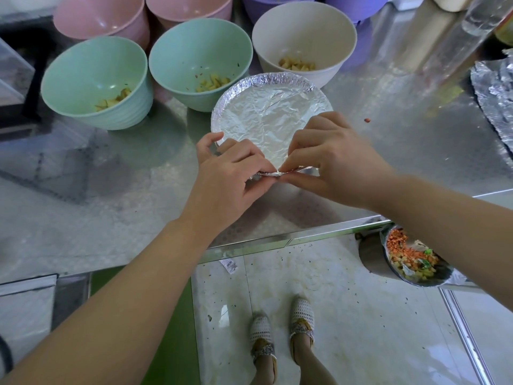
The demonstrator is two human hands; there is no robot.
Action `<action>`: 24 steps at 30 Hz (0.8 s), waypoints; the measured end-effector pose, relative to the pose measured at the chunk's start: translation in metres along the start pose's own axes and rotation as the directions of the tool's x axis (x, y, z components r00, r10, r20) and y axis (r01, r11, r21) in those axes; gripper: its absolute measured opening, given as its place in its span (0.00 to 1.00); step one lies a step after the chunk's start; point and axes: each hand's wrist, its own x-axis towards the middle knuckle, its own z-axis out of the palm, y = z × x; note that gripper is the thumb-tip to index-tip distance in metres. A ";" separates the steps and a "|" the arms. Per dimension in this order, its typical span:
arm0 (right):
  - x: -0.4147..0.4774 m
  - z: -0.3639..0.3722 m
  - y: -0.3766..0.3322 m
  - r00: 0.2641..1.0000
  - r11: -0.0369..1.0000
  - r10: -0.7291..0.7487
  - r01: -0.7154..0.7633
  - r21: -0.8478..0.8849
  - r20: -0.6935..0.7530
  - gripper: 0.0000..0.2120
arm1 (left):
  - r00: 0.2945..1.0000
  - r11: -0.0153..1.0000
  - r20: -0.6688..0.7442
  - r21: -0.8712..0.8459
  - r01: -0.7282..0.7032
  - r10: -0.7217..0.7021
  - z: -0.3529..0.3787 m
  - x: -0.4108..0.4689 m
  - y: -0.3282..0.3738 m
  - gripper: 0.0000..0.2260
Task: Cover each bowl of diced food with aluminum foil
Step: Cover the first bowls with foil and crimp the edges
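A bowl covered with crinkled aluminum foil (266,112) stands near the steel table's front edge. My left hand (230,173) and my right hand (330,162) both pinch the folded foil rim at the bowl's near side, fingertips almost meeting. Behind it stand uncovered bowls holding diced pieces: two green bowls (94,81) (200,62) and a white bowl (305,37).
Pink bowls (100,15) and purple bowls (277,4) are stacked at the back. Loose foil sheet (494,98) lies at the right edge. A bin with food scraps (410,259) sits below the table edge (277,240). My feet stand on the tiled floor.
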 end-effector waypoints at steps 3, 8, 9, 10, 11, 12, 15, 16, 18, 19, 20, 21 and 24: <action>0.001 0.005 0.000 0.998 0.999 -0.034 0.033 -0.018 -0.051 0.11 | 1.000 1.000 -0.010 -0.006 0.001 -0.002 0.001 0.000 0.001 0.04; 0.001 0.012 0.003 0.982 0.991 -0.124 0.116 -0.068 -0.141 0.12 | 1.000 1.000 -0.020 0.009 -0.014 0.014 -0.001 0.000 -0.001 0.05; 0.002 0.014 0.004 0.978 0.988 -0.139 0.127 -0.083 -0.158 0.13 | 1.000 1.000 -0.013 0.012 -0.024 0.024 -0.002 0.000 -0.002 0.06; 0.002 0.017 0.004 0.972 0.986 -0.150 0.134 -0.098 -0.178 0.13 | 0.999 0.999 -0.006 0.017 -0.035 0.035 -0.003 -0.001 -0.004 0.06; 0.003 0.019 0.004 0.967 0.984 -0.159 0.139 -0.111 -0.200 0.14 | 0.999 0.999 0.001 0.025 -0.047 0.047 -0.005 -0.001 -0.005 0.07; 0.003 0.021 0.005 0.961 0.982 -0.166 0.141 -0.124 -0.222 0.14 | 0.998 0.998 0.006 0.034 -0.057 0.057 -0.006 -0.002 -0.007 0.09; 0.000 0.023 0.007 0.944 0.979 -0.178 0.142 -0.146 -0.277 0.12 | 0.998 0.997 0.017 0.051 -0.057 0.056 -0.011 -0.007 -0.015 0.11; -0.002 0.023 0.007 0.943 0.980 -0.170 0.132 -0.149 -0.287 0.11 | 0.998 0.996 0.016 0.064 -0.054 0.053 -0.013 -0.010 -0.018 0.11; -0.003 0.023 0.007 0.948 0.983 -0.142 0.100 -0.156 -0.286 0.10 | 0.999 0.994 0.014 0.093 -0.053 0.052 -0.014 -0.013 -0.022 0.10; -0.003 0.024 0.006 0.950 0.983 -0.133 0.090 -0.159 -0.284 0.11 | 0.999 0.994 0.013 0.099 -0.051 0.050 -0.014 -0.013 -0.023 0.09; -0.002 0.025 0.005 0.949 0.983 -0.134 0.089 -0.163 -0.285 0.11 | 0.999 0.994 0.008 0.100 -0.050 0.050 -0.013 -0.012 -0.023 0.08; -0.001 0.027 0.005 0.948 0.981 -0.142 0.097 -0.166 -0.284 0.11 | 0.999 0.994 0.000 0.101 -0.049 0.049 -0.011 -0.011 -0.023 0.07; 0.001 0.030 0.005 0.949 0.980 -0.161 0.121 -0.158 -0.271 0.13 | 0.998 0.992 -0.025 0.112 -0.059 0.062 -0.008 -0.006 -0.022 0.05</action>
